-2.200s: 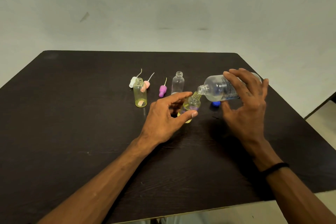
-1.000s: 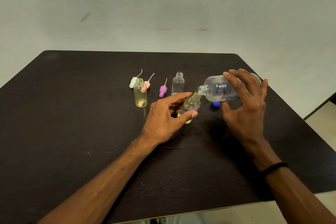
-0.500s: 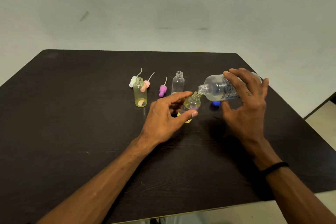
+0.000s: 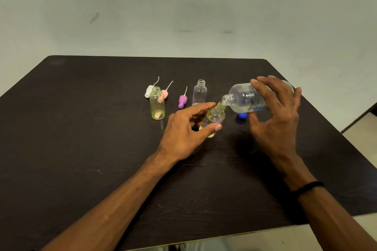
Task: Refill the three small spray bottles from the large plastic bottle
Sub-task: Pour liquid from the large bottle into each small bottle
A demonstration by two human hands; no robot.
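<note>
Your right hand [image 4: 274,116] grips the tipped lg bottle [image 4: 247,99] w/ its mouth at the small yellow bottle [image 4: 214,118] pinched in your left hand [image 4: 183,128].

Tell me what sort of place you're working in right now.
Probably a plain indoor room with a makeshift work spot: a dark wood-grain table against a bare, scuffed pale wall, with light floor at the right. Nothing marks it as a lab or kitchen.

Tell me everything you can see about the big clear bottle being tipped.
The large plastic bottle is clear, rounded, with a printed label and threaded open neck, its cap off. The right hand holds it tilted almost level above the table, mouth meeting the neck of the small yellow bottle.
</note>
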